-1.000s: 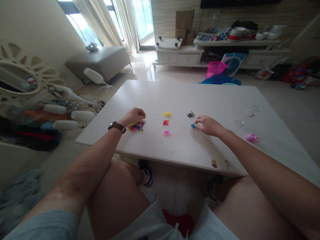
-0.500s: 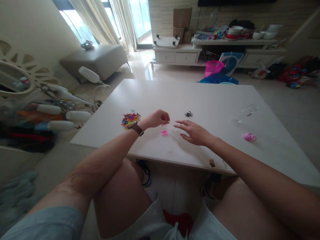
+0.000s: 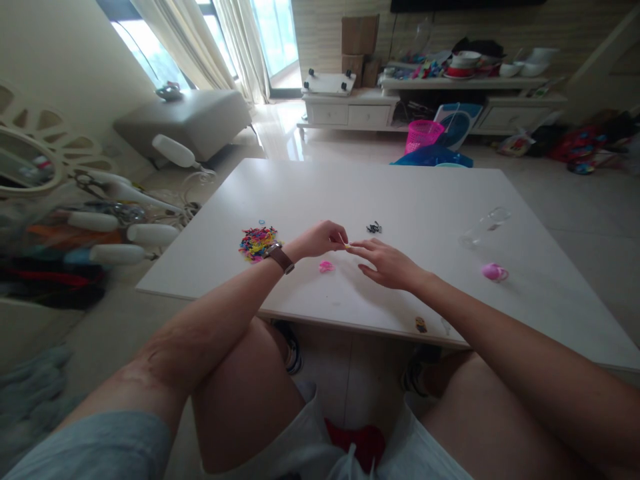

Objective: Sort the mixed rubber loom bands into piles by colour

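Fingers of my left hand (image 3: 323, 239) are drawn together in a nearly closed grip, thumb against fingertips, with a yellow piece (image 3: 347, 247) at their ends. It is tiny and bright, with a thin pale strand showing by the fingertips; its exact shape is too small for me to tell. It sits just above the counter (image 3: 300, 187), between my two hands. My right hand (image 3: 387, 263) is open, palm down, its fingers stretched toward the yellow piece and its thumb held apart below them; the foremost fingertips come right up to it, though I cannot tell whether they touch.

Beside my left wrist, which wears a watch (image 3: 283, 258) with a brown strap, lies a mixed heap (image 3: 257, 243) of small, thin, band-like bits in red, yellow, pink, blue and black, loosely tangled. A little blue loop (image 3: 261, 222) lies alone just beyond it. Nearer me than my left fingers is a small pink cluster (image 3: 326, 267), glossy and flat. Past my right fingers lies a black cluster (image 3: 374, 227) of curled strands. Farther right are a clear bottle (image 3: 485, 229) on its side and a rounded purple trinket (image 3: 494, 272).
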`<state>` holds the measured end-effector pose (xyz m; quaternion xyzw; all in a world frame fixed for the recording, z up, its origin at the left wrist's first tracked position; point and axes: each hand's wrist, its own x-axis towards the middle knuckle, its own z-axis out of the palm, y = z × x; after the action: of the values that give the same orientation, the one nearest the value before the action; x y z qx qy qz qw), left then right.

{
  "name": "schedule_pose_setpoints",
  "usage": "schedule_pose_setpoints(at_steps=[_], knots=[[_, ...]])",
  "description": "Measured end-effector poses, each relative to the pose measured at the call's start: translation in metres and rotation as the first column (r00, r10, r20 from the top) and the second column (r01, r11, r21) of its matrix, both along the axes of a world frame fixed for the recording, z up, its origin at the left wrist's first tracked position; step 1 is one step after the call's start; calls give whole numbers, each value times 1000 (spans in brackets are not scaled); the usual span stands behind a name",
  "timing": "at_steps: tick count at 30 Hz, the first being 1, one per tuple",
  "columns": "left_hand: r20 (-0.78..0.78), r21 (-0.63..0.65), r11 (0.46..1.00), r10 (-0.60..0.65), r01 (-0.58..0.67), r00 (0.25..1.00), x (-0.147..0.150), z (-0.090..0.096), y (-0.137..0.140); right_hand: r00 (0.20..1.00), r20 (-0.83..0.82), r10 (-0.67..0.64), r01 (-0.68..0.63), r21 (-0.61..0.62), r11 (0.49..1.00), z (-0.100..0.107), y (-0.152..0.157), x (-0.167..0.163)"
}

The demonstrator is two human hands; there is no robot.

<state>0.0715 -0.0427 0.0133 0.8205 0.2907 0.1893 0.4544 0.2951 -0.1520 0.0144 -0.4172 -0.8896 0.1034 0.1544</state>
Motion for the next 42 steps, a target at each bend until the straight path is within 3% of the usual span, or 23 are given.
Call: schedule_pose_setpoints(at_steps=[6, 14, 17, 22, 26, 31, 37, 39, 42], knots=[[-8, 8, 1000, -10, 10, 1000, -2, 1, -1, 1000, -14, 20, -20, -25, 999, -2, 0, -1], [-75, -39, 999, -4, 1, 997, -3, 2, 3, 1000, -13, 12, -11, 45, 999, -5, 0, -1], [-126, 5, 995, 96, -96, 987, -9, -1, 14, 999, -20, -26, 27, 64, 998, -3, -1, -1], [-171, 106, 925, 377, -364, 910, -22, -14, 35, 998, -9, -55, 55, 81, 995, -1, -1, 0], [-183, 187, 842, 536, -506, 824, -24, -26, 45, 998, -12, -57, 58, 74, 996, 0, -1, 0], [-164, 217, 778, 624, -589, 764, -15, -31, 51, 998, -15, -55, 56, 76, 996, 0, -2, -1], [-139, 180, 746, 664, -641, 734, -9, -26, 54, 998, -11, -65, 66, 81, 995, 1, -2, -1], [-117, 125, 756, 654, -642, 748, -9, -21, 52, 997, -9, -78, 78, 83, 993, 1, -1, 0], [-65, -113, 874, 467, -472, 882, -7, -11, 40, 996, -2, -93, 93, 85, 992, 0, -1, 1]])
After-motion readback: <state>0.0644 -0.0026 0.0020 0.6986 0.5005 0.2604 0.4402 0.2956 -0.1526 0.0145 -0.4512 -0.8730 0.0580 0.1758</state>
